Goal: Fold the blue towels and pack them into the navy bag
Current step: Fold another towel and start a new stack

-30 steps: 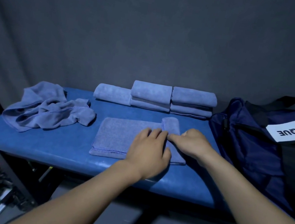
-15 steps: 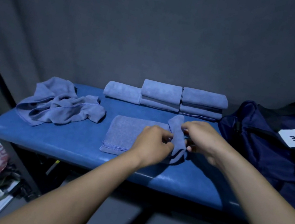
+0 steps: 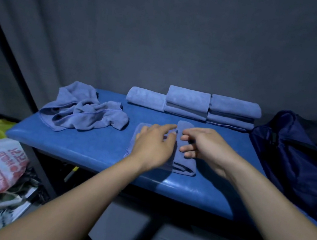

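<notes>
On the blue padded surface (image 3: 89, 148), the navy bag (image 3: 294, 162) sits at the right end, folded towels (image 3: 208, 107) stacked along the back and crumpled towels (image 3: 82, 113) left. The left hand (image 3: 153, 146) presses a half-folded towel (image 3: 185, 162) with straight fingers; the right hand (image 3: 207, 147) rests loosely curled fingers on its fold.

Left hand (image 3: 154, 144) flat, fingers extended; right hand (image 3: 203, 147) loosely curled, palm down.

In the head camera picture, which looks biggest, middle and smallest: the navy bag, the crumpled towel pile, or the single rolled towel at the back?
1. navy bag, though cut off at the edge
2. crumpled towel pile
3. single rolled towel, which sits farther away, so it may look smaller
</notes>
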